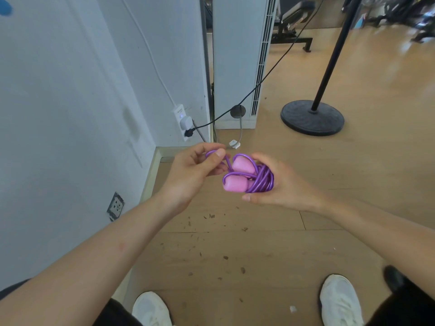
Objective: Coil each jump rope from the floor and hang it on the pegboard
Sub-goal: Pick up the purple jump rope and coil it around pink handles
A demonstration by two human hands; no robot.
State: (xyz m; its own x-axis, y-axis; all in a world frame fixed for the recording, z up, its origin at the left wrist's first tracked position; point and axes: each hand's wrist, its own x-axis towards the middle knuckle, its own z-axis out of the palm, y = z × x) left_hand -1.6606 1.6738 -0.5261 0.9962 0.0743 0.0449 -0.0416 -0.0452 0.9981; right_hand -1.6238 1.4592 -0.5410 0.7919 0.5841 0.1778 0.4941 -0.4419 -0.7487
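Both hands [280, 184] around coiled rope [263, 180]

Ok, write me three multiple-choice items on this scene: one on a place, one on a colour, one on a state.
1. Where is the jump rope? A. On the floor. B. In the person's hands. C. On a peg.
2. What colour are its handles? A. Pink. B. Black. C. Green.
3. What is the left hand doing? A. Hanging idle. B. Pinching a loop of cord. C. Pressing the wall.
Key: 1 B, the right hand holds the coiled bundle; 2 A, both show pink against purple cord; 3 B, its thumb and fingers pinch a purple loop.
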